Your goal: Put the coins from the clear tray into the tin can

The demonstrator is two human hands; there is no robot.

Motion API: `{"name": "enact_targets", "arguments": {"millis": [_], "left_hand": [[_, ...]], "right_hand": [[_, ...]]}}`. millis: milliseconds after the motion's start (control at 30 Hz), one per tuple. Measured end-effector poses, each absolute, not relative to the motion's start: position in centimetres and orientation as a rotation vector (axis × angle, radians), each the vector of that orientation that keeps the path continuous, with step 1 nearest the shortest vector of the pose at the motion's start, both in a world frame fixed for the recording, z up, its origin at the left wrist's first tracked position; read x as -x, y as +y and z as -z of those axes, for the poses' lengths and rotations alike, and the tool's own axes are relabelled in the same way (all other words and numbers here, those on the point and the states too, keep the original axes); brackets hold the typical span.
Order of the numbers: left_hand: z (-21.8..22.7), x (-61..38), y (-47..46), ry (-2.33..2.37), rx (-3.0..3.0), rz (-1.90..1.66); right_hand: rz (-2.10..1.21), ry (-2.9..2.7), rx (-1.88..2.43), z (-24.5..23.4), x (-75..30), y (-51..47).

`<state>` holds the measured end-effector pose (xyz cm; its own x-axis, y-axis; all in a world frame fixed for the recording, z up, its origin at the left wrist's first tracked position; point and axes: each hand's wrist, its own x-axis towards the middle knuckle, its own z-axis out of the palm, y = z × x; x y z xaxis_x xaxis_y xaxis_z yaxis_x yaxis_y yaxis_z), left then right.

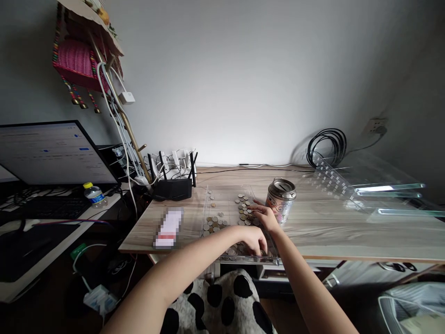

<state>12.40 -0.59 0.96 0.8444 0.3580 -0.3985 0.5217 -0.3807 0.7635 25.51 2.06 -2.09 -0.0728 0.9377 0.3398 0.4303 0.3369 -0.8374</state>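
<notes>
A clear plastic tray (pixel 208 197) lies on the wooden table (pixel 330 232) and holds several coins (pixel 213 222) in loose heaps. My left hand (pixel 253 240) curls palm-down over the coins at the tray's near edge, its fingers bent and closed. My right hand (pixel 266 215) rests on the coin heap at the tray's right side, fingers pinched among the coins. A tin money-box can (pixel 281 198) with a slot in its lid stands just right of that hand.
A black router (pixel 173 188) and a power strip sit at the table's back left. A blurred white and red packet (pixel 168 228) lies left of the tray. Clear acrylic trays (pixel 365 185) lie at right. A monitor (pixel 52 153) and bottle (pixel 94 195) are on the left desk.
</notes>
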Motion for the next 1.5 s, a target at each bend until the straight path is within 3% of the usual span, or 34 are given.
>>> {"name": "enact_targets", "arguments": {"millis": [100, 233, 400, 533, 633, 900, 1167, 1400, 1500], "left_hand": [[-0.6, -11.3, -0.7, 0.776, -1.579, 0.074], [-1.9, -8.5, -0.4, 0.749, -0.990, -0.383], [-4.2, -4.3, -0.3, 0.663, -0.431, -0.885], [-3.7, -2.2, -1.0, 0.633, -0.199, -1.038], [-2.8, -1.5, -1.8, 0.573, -0.145, -1.089], [-1.4, -1.0, -3.0, 0.462, -0.087, -1.029], [0.3, -1.2, -3.0, 0.525, -0.024, -1.149], [0.3, -1.6, -2.9, 0.567, 0.018, -1.227], [0.3, -1.5, -3.0, 0.563, 0.028, -1.229]], "right_hand": [[-0.656, -1.692, 1.252, 2.1, -25.5, 2.0], [-0.582, -1.750, 1.301, 1.6, -25.5, 1.9], [-0.280, -1.988, 1.520, -1.0, -22.8, -0.8], [-0.606, -2.471, 1.411, -2.5, -18.6, -4.2], [-0.676, -2.617, 1.320, -2.6, -16.4, -5.0], [-0.518, -2.677, 1.595, -3.3, -15.4, -4.2], [-0.647, -2.775, 1.573, -3.1, -15.6, -4.1], [-1.307, -2.583, 1.484, -3.2, -16.2, -3.5], [-1.321, -2.566, 1.460, -3.5, -16.3, -3.1]]}}
